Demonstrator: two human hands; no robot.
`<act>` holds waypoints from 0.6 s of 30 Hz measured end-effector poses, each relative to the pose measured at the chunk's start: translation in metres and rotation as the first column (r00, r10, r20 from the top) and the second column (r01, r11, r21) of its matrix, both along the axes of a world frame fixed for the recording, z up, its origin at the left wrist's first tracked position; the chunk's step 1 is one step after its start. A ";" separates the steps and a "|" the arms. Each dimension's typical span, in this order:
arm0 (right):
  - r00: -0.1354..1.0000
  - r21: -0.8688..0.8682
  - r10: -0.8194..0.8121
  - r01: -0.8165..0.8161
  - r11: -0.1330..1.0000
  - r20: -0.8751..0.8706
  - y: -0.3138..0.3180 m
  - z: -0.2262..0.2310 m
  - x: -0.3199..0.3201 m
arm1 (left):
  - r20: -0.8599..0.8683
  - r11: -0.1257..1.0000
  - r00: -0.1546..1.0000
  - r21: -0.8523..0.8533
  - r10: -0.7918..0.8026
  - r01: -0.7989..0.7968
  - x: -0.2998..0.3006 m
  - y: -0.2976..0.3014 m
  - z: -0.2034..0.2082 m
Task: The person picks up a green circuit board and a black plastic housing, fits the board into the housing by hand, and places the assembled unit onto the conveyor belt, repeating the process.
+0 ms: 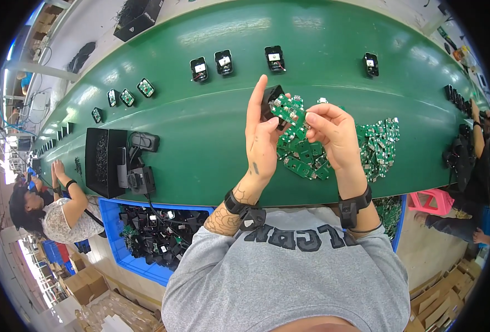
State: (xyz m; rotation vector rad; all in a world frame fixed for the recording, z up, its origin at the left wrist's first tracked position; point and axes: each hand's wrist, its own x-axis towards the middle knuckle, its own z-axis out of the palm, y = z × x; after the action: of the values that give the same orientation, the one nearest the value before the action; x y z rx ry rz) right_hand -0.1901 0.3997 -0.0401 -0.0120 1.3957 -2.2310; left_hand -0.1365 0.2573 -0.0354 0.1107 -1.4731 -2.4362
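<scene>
My left hand point(261, 145) is closed around a small black plastic housing point(270, 98), its thumb across the near side and one finger stretched up. Between the thumb and fingertips of my right hand point(337, 133) is a green circuit board point(287, 109), tilted against the opening of the housing. The board hides most of the housing's inside. Under and beside my hands lies a heap of loose green circuit boards point(379, 148) on the green bench point(212, 130). I wear a black band on each wrist.
Black housings with white parts point(198, 69) stand along the bench's far side; several with boards point(127, 97) are farther left. A black bin of small parts point(105, 166) sits left, beside black power devices point(141, 180). A blue crate point(140, 271) holds black parts below. Co-workers point(62, 216) work at both ends.
</scene>
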 end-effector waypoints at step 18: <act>0.988 -0.013 -0.112 0.111 0.994 -0.106 0.002 -0.003 0.012 | -0.095 0.980 0.994 0.187 -0.046 0.063 -0.008 0.018 -0.001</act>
State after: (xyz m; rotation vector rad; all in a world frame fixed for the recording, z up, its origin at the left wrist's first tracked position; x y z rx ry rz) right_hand -0.1777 0.4017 -0.0432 -0.0566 1.4780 -2.3578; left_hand -0.1445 0.2755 -0.0363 -0.0005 -1.2190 -2.5856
